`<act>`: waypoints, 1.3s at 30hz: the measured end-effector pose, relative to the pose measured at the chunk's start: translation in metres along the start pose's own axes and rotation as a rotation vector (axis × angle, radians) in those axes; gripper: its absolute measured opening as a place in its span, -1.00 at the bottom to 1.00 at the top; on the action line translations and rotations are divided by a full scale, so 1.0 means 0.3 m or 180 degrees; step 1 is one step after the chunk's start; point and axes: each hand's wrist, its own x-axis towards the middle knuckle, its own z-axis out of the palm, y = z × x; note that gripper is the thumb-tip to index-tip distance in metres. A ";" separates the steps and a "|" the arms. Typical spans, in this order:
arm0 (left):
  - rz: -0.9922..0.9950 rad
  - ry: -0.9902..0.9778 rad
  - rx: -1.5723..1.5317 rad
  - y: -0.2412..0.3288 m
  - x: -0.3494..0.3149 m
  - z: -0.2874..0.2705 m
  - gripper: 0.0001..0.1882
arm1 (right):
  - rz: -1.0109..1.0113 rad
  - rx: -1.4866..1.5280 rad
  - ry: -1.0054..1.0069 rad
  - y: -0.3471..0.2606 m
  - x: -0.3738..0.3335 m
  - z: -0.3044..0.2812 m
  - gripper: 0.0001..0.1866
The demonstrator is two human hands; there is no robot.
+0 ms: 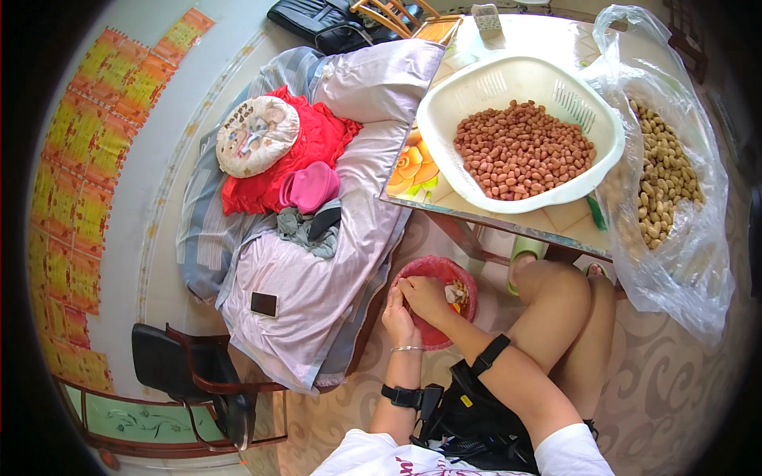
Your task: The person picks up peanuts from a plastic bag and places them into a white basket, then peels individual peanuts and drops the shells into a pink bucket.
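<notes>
My left hand (396,319) and my right hand (424,298) meet over a red bucket (433,338), fingers closed together. What sits between them, if anything, is hidden. Inside the bucket lie pale and yellowish scraps (456,295). On the table to the right, a white plastic basket (446,119) holds a heap of shelled reddish-brown peanuts (524,151). Beside it a clear plastic bag (684,289) contains unshelled peanuts (665,174) and hangs over the table's edge.
The table (548,220) stands ahead of my bent legs. Left of the bucket is a cloth-covered couch (305,293) with a phone (263,304), a pink pouch-like item (311,186), red fabric (321,135) and a round cushion (258,136). A black chair (167,361) stands at the lower left.
</notes>
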 end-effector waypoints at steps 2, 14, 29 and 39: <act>-0.0052 0.0083 0.0150 -0.001 0.002 -0.003 -0.73 | -0.0057 -0.0141 -0.0046 0.015 0.004 0.004 -0.61; -0.0359 0.0312 0.0379 -0.023 -0.024 -0.021 -0.81 | -0.0113 -0.0947 -0.0342 0.060 0.022 0.022 -0.58; -0.0424 -0.0407 0.0312 -0.022 0.005 -0.061 -0.76 | 0.0391 -0.0737 -0.0295 0.026 0.021 -0.025 -0.56; -0.0704 -0.0595 0.0422 -0.051 0.038 -0.089 -0.73 | -0.0680 -0.1399 -0.0234 0.012 0.005 -0.063 -0.57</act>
